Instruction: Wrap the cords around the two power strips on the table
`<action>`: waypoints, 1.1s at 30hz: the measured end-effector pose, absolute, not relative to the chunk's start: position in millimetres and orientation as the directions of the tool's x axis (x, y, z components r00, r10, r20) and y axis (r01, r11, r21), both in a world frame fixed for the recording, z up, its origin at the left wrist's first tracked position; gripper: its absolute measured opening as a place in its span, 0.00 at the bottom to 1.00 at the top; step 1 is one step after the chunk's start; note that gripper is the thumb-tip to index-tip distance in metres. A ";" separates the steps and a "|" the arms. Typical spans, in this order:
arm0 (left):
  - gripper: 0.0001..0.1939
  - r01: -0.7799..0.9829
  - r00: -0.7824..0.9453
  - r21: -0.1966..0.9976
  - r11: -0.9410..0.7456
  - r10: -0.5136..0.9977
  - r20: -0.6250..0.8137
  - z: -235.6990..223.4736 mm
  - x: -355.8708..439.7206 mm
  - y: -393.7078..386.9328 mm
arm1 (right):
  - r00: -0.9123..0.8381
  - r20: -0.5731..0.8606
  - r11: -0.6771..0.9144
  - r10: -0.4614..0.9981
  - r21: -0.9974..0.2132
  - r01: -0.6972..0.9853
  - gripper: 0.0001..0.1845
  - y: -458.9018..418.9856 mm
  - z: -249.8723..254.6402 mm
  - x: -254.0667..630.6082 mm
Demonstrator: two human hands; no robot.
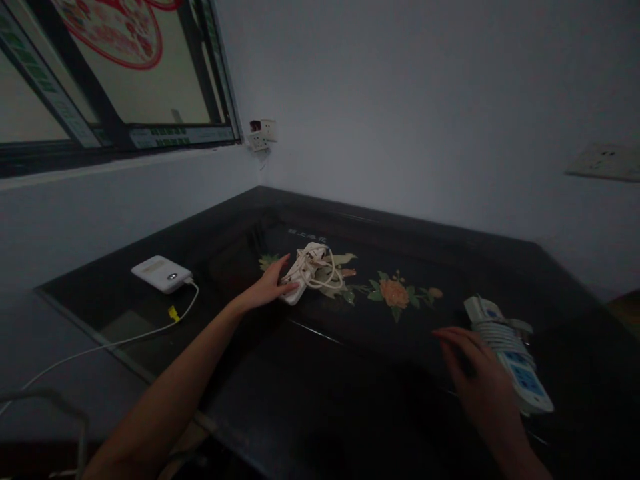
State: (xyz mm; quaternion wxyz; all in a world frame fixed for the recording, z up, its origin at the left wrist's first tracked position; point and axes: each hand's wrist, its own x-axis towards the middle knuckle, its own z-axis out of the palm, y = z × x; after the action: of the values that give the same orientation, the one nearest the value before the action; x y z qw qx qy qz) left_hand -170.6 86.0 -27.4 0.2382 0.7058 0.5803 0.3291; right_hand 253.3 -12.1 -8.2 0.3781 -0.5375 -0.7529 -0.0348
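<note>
A white power strip [293,293] lies on the dark table, its pale cord [327,270] in loose loops over its far end. My left hand [263,287] grips its near left side, thumb and fingers on either side of the body. To the right rests a second white power strip [525,383] with blue markings, its cord [500,333] wound tightly around the middle. Just left of that one hovers my right hand [477,373], fingers together and slightly bent, thumb apart, holding nothing that I can see.
The dark glossy table [350,380] has a printed flower pattern [395,292]. At its left stands a white box-shaped device [163,273] with a white cable [115,345] running off the edge. Wall sockets [267,130] sit in the corner beside a window [150,87]; another socket [605,162] is at right.
</note>
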 end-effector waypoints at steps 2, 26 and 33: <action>0.38 0.669 0.088 0.697 -0.258 0.959 0.271 -20.1 -168.7 84.2 | -0.080 0.632 0.380 0.771 -0.355 0.854 0.13 -9.9 -2.4 261.8; 0.11 0.312 0.523 0.607 -0.731 0.666 0.532 -19.3 -2.8 -0.9 | 0.491 0.168 -0.196 0.855 -0.772 0.605 0.61 -2.0 -37.2 357.5; 0.11 0.305 0.614 0.660 -0.686 0.672 0.414 -18.6 0.5 -3.6 | 0.510 0.193 -0.242 0.838 -0.707 0.665 0.55 -0.8 -39.7 350.0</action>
State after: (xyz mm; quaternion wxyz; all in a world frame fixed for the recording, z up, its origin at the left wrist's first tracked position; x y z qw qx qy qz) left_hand 0.5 -3.6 -18.6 0.2746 0.8554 0.2855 0.3338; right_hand 350.0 -0.8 -39.7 0.3831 -0.7798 -0.4819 0.1132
